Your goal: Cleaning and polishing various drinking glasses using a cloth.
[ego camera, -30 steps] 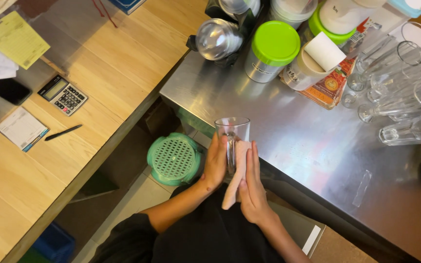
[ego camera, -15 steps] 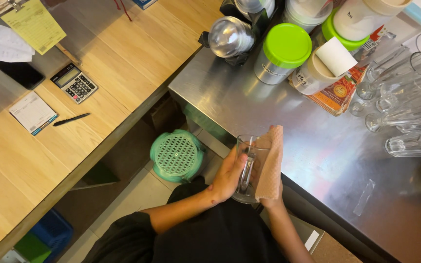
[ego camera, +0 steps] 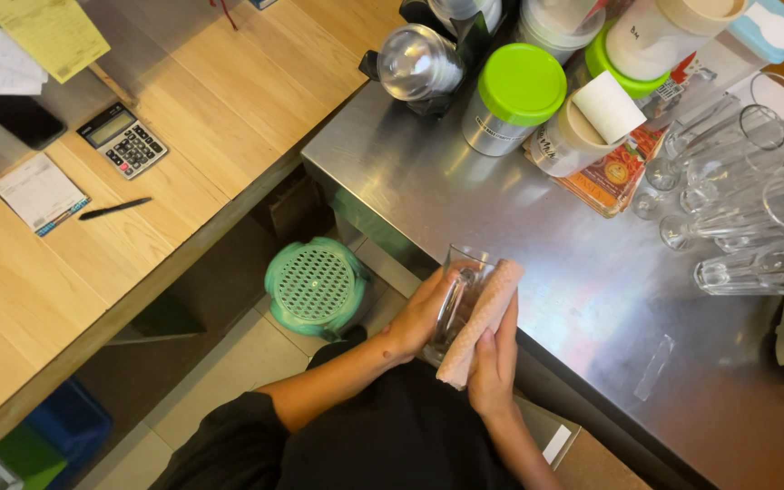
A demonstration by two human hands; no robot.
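Since half a second ago, both hands have carried the glass slightly lower, toward the near edge of the steel surface, and the cloth now lies more along its right side.

Left to right: a pale wooden tabletop (ego camera: 220,118) carries a grey pocket calculator (ego camera: 122,139) and a black pen (ego camera: 114,209). A round green perforated plastic stool (ego camera: 316,285) stands on the floor between the two surfaces.

The left hand (ego camera: 419,313) is curled closed around the clear glass mug (ego camera: 461,289), held tilted over the front edge of the brushed stainless-steel tabletop (ego camera: 537,236). The right hand (ego camera: 494,358) is wrapped shut on a rolled pinkish-beige cloth (ego camera: 480,322), pressing it against the mug's right wall.

To wipe well, judged from this grip: keep the left hand firm, rotate the mug against the cloth, and stay over the tabletop.

Farther right, clear tall drinking glasses (ego camera: 746,209) lie on their sides.
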